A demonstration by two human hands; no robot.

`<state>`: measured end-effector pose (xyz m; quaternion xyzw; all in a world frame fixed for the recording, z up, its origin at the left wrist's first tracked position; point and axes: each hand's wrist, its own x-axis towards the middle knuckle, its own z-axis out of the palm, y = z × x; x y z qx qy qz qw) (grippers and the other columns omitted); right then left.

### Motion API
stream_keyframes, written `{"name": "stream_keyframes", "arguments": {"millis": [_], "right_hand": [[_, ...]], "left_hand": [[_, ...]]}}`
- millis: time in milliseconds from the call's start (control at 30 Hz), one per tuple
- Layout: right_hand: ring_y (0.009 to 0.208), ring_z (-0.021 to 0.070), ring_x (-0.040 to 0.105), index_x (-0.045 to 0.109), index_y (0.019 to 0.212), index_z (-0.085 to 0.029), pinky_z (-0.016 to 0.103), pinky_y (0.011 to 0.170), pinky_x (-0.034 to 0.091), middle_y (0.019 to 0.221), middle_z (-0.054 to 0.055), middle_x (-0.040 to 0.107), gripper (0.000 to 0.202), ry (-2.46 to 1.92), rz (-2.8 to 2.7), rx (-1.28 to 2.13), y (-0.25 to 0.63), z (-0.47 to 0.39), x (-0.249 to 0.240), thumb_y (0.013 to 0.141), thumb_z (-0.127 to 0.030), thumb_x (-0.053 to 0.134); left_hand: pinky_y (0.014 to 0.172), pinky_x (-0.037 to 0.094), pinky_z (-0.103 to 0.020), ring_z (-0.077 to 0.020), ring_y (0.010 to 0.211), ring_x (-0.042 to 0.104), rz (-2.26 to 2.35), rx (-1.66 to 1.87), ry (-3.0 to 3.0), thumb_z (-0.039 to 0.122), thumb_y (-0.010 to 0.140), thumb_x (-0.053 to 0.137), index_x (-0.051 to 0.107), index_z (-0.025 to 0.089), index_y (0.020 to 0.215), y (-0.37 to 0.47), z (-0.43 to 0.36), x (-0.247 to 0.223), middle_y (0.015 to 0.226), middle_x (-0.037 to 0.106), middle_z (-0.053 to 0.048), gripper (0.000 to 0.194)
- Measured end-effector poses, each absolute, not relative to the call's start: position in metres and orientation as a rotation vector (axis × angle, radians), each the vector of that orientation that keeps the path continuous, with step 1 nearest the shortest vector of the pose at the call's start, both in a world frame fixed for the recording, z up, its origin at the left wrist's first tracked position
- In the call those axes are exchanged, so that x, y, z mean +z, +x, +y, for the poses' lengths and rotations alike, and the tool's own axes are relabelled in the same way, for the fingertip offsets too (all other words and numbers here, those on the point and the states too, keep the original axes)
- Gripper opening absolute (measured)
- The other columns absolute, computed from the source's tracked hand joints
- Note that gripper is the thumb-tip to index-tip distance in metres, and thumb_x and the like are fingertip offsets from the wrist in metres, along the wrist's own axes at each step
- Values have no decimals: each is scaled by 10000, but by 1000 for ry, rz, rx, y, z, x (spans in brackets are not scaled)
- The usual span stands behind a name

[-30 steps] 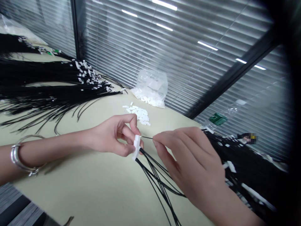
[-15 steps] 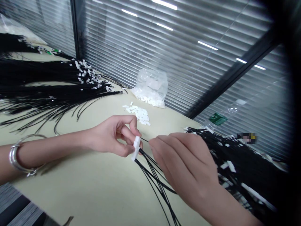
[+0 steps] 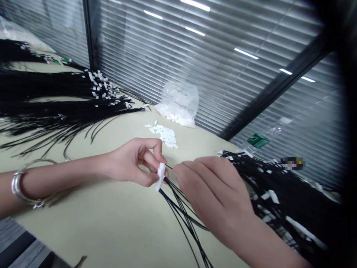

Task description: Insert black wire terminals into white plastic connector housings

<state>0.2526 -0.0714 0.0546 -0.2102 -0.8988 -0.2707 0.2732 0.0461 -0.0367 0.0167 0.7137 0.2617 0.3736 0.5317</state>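
We hold a small white plastic connector housing [image 3: 161, 176] just above the pale beige tabletop [image 3: 111, 223], near its middle. Our left hand [image 3: 131, 162] pinches it between thumb and forefinger, the other fingers curled loosely behind. From its right face a fan of thin black wires [image 3: 184, 214] runs down toward us and out of view at the bottom. Our right hand [image 3: 217, 193] sits just beside the housing, fingertips pressed together on one more black wire end [image 3: 169, 166], whose tip is at or touching the housing; we cannot tell whether it has entered a slot.

We judge the housing to be very light, rigid and a little slick, so it is best gripped on its flat sides, leaving the slotted face free. The wires look springy but thin and easy to kink; each is best taken close behind its tip, where it stays straight enough to steer.

Beyond our hands lies a small heap of loose white housings [image 3: 164, 134], and behind it a clear plastic bag [image 3: 178, 104] with more of them, against the slatted window blind [image 3: 195, 56]. A large bundle of black wires with white tips [image 3: 64, 100] spreads across the left of the table, another dark bundle [image 3: 279, 193] lies at the right, near a green-capped object [image 3: 258, 140]. A silver bangle [image 3: 23, 184] circles our left wrist.
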Motion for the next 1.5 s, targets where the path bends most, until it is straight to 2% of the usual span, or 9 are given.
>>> {"name": "stream_keyframes", "arguments": {"millis": [167,367,567,700,800,900,1167,1333,1500], "right_hand": [[747,164,509,557,871,-163,325,694,380,769,23,593,52,-818,-2520,-679,261,-57,65,867,-189,512],[804,186,500,576,925,-198,309,686,360,856,28,583,260,-1247,-2372,-620,293,-19,80,860,-437,495],[427,95,290,622,826,-188,246,460,205,450,-30,349,437,-1526,-2072,676,316,0,88,833,-586,441],[362,71,158,553,814,-187,221,386,212,402,-79,176,473,-1354,-1922,1140,307,-3,80,884,-577,295],[603,96,528,522,887,-198,227,564,451,679,-6,537,261,-1144,-1643,1423,296,-5,73,850,-453,480],[1056,166,541,539,995,-214,305,876,461,1089,40,577,229,-957,-1446,1634,285,-7,65,780,-286,576],[1181,206,465,499,1218,-181,388,925,427,1279,89,482,424,-1014,-1676,1561,261,-6,33,858,-357,362],[835,152,559,565,1053,-179,299,775,425,836,31,601,329,-1235,-1849,1166,265,-5,29,832,-415,501],[482,90,385,427,977,-222,224,508,306,508,-79,415,266,-1311,-1868,763,271,-21,57,829,-407,547]], "left_hand": [[687,530,-337,-165,727,678,562,887,1712,19,673,629,421,203,754,44,-35,15,767,735,-23,289],[667,544,-335,-200,782,691,561,860,1715,3,656,620,416,201,739,41,-36,23,733,727,-35,296],[690,539,-349,-206,776,695,578,811,1707,-15,627,611,434,198,752,40,-33,26,706,727,-22,304],[705,540,-362,-211,779,698,590,804,1707,-5,637,618,445,193,756,40,-32,24,749,737,-44,289],[711,544,-375,-219,771,702,593,796,1715,8,634,632,456,189,748,41,-33,23,778,743,-58,277],[698,553,-371,-223,761,706,599,819,1714,24,634,648,459,188,744,42,-34,21,776,748,-62,274],[738,551,-367,-229,819,700,531,835,1725,42,642,668,458,192,754,43,-37,14,800,753,-66,282],[694,551,-324,-200,760,708,561,816,1659,22,661,636,467,186,778,44,-34,18,784,750,-44,262],[694,542,-338,-213,802,703,582,853,1604,1,659,627,463,195,780,42,-29,17,747,747,-15,281]]}}
